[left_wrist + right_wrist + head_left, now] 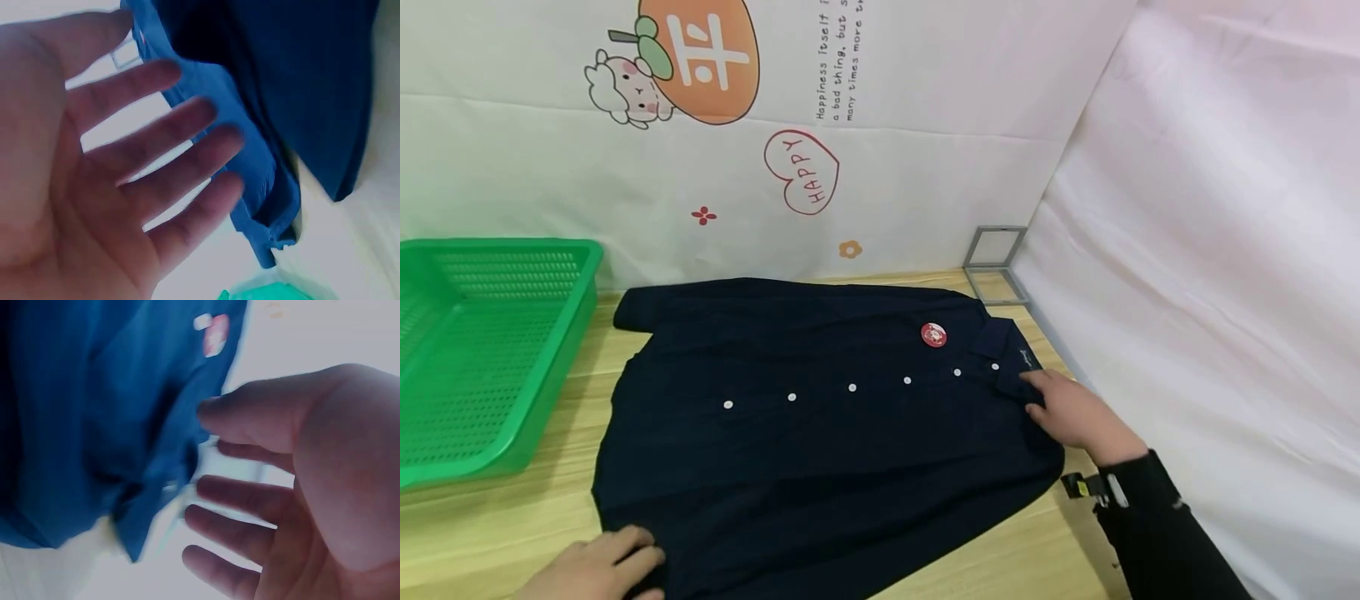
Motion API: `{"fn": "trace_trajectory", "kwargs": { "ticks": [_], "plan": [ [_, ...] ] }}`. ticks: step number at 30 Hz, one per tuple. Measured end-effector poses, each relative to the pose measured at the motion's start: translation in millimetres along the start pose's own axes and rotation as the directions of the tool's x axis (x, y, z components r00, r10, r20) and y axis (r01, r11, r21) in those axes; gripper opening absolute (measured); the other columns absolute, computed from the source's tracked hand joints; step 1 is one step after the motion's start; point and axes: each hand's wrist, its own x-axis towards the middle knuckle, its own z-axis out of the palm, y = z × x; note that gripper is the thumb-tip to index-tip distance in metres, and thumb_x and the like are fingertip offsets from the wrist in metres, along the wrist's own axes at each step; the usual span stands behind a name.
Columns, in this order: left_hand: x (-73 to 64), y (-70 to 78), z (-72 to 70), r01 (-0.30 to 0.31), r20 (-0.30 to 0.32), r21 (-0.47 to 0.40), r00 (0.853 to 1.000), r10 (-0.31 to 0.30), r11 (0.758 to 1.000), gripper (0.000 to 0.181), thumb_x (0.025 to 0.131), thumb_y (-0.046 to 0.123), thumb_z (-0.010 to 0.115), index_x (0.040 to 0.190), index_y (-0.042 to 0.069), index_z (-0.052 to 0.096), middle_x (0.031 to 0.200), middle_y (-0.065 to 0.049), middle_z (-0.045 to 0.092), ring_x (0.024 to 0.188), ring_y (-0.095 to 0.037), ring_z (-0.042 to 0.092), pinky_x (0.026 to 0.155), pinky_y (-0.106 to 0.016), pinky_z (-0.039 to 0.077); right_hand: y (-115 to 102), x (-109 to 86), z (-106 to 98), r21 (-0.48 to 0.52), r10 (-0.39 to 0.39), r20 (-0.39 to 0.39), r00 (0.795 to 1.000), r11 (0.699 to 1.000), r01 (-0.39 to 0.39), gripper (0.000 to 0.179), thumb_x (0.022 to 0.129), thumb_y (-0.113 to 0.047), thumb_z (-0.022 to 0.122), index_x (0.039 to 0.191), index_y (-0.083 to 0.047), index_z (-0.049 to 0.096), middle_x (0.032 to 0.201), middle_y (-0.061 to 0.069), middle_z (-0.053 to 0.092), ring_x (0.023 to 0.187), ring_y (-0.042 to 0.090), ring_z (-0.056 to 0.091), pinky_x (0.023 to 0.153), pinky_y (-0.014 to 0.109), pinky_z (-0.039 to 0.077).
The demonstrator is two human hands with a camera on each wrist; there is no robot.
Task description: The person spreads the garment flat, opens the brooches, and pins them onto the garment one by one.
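Note:
A dark navy shirt (820, 442) with white buttons lies front up, its collar (992, 337) to the right. On its chest is a round red badge (934, 335), also seen blurred in the right wrist view. My right hand (1075, 414) is at the collar, fingertips against the cloth. In the right wrist view the same hand (275, 487) has its fingers apart, nothing held. My left hand (598, 567) is at the shirt's lower left edge. The left wrist view shows this hand (119, 150) with spread fingers beside the navy cloth (300, 81).
A green plastic basket (542, 400) stands on the wooden table (497, 525) at the left. A grey hinged frame (996, 267) stands in the back right corner. White printed cloth (910, 183) hangs behind, and plain white cloth (1232, 208) covers the right side.

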Motion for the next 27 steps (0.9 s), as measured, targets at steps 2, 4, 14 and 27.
{"fn": "trace_trajectory", "kwargs": {
  "ticks": [2,4,14,27],
  "plan": [
    [5.2,3.1,-7.7,0.063,-0.042,0.036,0.997,-0.061,0.997,0.039,0.082,0.045,0.079,0.106,0.016,0.071,0.11,-0.001,0.06,0.091,-0.018,0.062,0.059,-0.034,0.052,9,9.5,6,0.019,0.028,0.068,0.997,0.999,-0.029,0.053,0.1,-0.013,0.06,0.146,0.007,0.042,0.143,0.037,0.04,0.128,0.053,0.042,0.098,0.06,0.04],
    [10.4,5.2,-9.5,0.14,-0.011,0.042,0.99,-0.139,0.989,0.049,0.08,0.047,0.081,0.113,0.012,0.071,0.122,-0.012,0.059,0.104,-0.035,0.061,0.069,-0.046,0.054,17,14.9,12,0.041,0.059,0.153,0.986,0.997,-0.066,0.057,0.103,-0.016,0.056,0.152,0.005,0.034,0.149,0.039,0.027,0.131,0.055,0.036,0.097,0.059,0.041],
    [25.0,8.5,-7.9,0.35,0.308,-0.088,0.9,-0.309,0.933,0.069,0.082,0.051,0.076,0.134,0.009,0.061,0.142,-0.025,0.044,0.122,-0.059,0.042,0.082,-0.07,0.042,25,10.8,13,0.082,0.152,0.321,0.935,0.979,-0.187,0.063,0.103,-0.021,0.056,0.155,0.002,0.028,0.152,0.043,0.009,0.131,0.06,0.031,0.085,0.053,0.047],
    [26.9,12.0,-5.7,0.431,0.318,-0.07,0.865,-0.389,0.9,0.075,0.077,0.059,0.076,0.135,0.015,0.062,0.143,-0.03,0.041,0.121,-0.064,0.04,0.086,-0.072,0.039,23,16.9,12,0.084,0.163,0.323,0.932,0.976,-0.199,0.065,0.101,-0.02,0.058,0.154,0.004,0.028,0.152,0.043,0.01,0.132,0.06,0.03,0.09,0.058,0.045]
  ]
}}
